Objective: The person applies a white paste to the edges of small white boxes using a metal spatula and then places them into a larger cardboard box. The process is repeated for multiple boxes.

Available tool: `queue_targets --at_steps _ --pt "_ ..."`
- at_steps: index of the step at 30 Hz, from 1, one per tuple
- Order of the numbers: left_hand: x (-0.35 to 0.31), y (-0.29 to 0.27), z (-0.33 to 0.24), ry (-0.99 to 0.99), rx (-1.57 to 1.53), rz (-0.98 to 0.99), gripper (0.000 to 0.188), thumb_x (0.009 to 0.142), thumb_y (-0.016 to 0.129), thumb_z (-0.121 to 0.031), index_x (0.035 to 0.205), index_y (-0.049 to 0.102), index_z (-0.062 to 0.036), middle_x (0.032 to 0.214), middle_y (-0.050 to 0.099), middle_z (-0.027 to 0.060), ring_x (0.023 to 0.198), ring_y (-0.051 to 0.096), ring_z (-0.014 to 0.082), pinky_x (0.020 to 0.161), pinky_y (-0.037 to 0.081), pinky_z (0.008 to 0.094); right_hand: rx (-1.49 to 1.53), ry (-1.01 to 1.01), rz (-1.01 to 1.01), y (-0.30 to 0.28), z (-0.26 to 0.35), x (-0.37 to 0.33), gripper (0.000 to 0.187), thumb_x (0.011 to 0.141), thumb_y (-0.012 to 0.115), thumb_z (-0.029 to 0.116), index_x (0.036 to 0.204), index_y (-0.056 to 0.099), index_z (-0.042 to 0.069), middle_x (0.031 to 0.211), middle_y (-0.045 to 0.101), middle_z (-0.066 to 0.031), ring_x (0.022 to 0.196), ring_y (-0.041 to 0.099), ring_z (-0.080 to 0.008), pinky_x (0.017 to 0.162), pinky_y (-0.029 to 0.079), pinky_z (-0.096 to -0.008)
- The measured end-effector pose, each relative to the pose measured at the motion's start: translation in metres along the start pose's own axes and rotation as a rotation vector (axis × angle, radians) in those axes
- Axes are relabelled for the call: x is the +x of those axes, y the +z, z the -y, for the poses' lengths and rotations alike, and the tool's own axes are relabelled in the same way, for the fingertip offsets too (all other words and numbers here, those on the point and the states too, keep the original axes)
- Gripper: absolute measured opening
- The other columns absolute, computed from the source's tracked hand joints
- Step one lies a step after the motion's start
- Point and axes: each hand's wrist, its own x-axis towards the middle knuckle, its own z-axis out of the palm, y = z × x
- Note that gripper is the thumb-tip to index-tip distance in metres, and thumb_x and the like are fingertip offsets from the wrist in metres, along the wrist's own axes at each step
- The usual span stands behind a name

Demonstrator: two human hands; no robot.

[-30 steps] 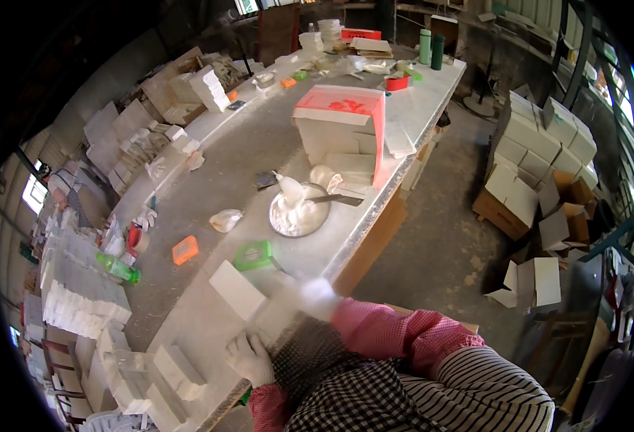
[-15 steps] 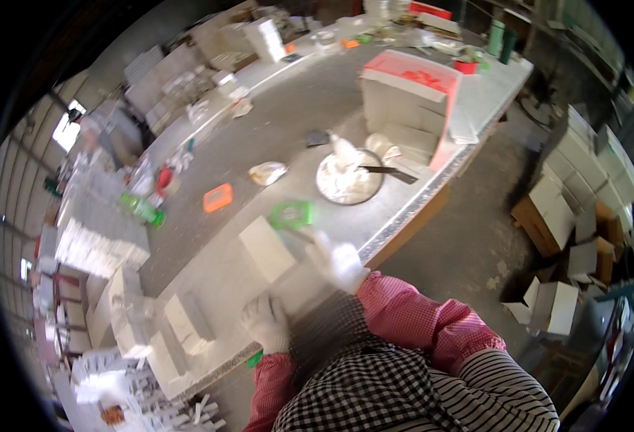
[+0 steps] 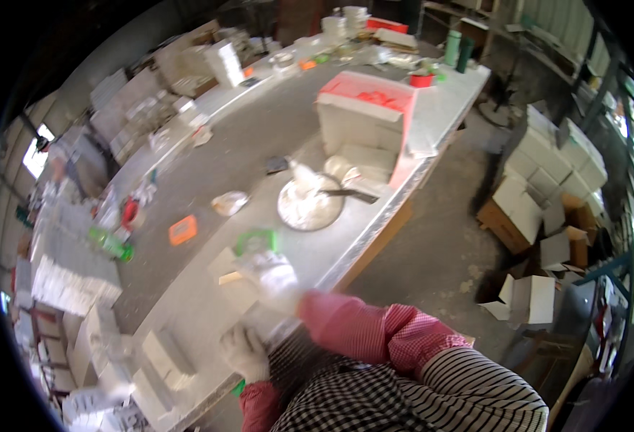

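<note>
My right hand [image 3: 272, 277], in a white glove and blurred by motion, is closed on a small tan flat-ended tool [image 3: 229, 277] whose exact kind I cannot make out. The tool lies over a pale flat block [image 3: 223, 263], partly covered by the hand. By the table's near edge, my left hand [image 3: 245, 353], also white-gloved, rests with its fingers laid out and nothing visible in them. Just beyond the right hand is a green square frame-like object [image 3: 257, 243]. Farther off sits a round plate [image 3: 286, 217] of white paste, with a dark-handled spreading tool [image 3: 351, 193] across its rim.
An open white-and-red carton [image 3: 360, 119] stands beyond the plate. White blocks [image 3: 167, 358] stand at the left corner, near stacked white sheets [image 3: 72, 284]. An orange square [image 3: 183, 230] and a green bottle [image 3: 112, 243] lie on the table [image 3: 180, 288]. Cartons [image 3: 533, 209] crowd the floor at right.
The view has shifted, so the tabletop things appear farther left. My right hand has come over the pale block with the tan tool. My left hand stays by the table edge.
</note>
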Motion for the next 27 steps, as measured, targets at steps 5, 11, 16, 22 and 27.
queue_targets --at_steps 5,11,16,22,27 --pt "0.004 -0.003 -0.009 0.012 0.024 -0.029 0.026 0.092 0.066 -0.019 0.110 0.069 -0.0016 0.105 0.066 0.0165 0.104 0.059 0.0393 0.093 0.048 0.0508 -0.095 0.039 -0.235 -0.078 -0.053 -0.002 0.029 0.090 0.071 0.028 0.111 0.071 0.009 0.089 0.068 -0.0125 0.083 0.066 -0.0319 0.074 0.053 -0.0442" --pt "0.007 -0.008 -0.013 0.002 -0.011 0.002 0.027 0.091 0.065 -0.018 0.112 0.068 -0.0011 0.109 0.065 0.0171 0.106 0.058 0.0400 0.095 0.047 0.0513 -0.215 0.568 -0.845 -0.174 -0.230 -0.006 0.043 0.096 0.067 0.018 0.137 0.061 0.005 0.126 0.067 -0.0194 0.116 0.063 -0.0363 0.102 0.050 -0.0450" --pt "0.006 -0.003 -0.009 0.025 0.068 0.008 0.026 0.093 0.062 -0.020 0.112 0.069 -0.0027 0.112 0.066 0.0164 0.109 0.058 0.0399 0.096 0.046 0.0515 -0.546 0.829 -0.393 -0.219 -0.355 0.009 0.064 0.093 0.066 0.044 0.144 0.054 0.009 0.132 0.064 -0.0217 0.124 0.060 -0.0395 0.105 0.048 -0.0479" --pt "0.025 -0.029 -0.038 0.060 0.108 -0.001 0.025 0.098 0.062 -0.025 0.117 0.073 -0.0112 0.111 0.071 0.0147 0.102 0.066 0.0373 0.090 0.054 0.0506 -0.424 1.197 -0.027 -0.237 -0.413 0.063 0.103 0.073 0.076 0.058 0.156 0.039 0.011 0.135 0.063 -0.0244 0.129 0.059 -0.0410 0.107 0.048 -0.0488" --pt "0.028 -0.020 -0.040 0.043 0.188 0.047 0.021 0.098 0.062 -0.025 0.110 0.074 -0.0112 0.106 0.070 0.0153 0.101 0.065 0.0377 0.088 0.055 0.0499 -0.545 1.217 0.086 -0.223 -0.451 0.066 0.098 0.079 0.074 0.053 0.152 0.036 0.000 0.135 0.061 -0.0294 0.126 0.061 -0.0457 0.105 0.051 -0.0494"
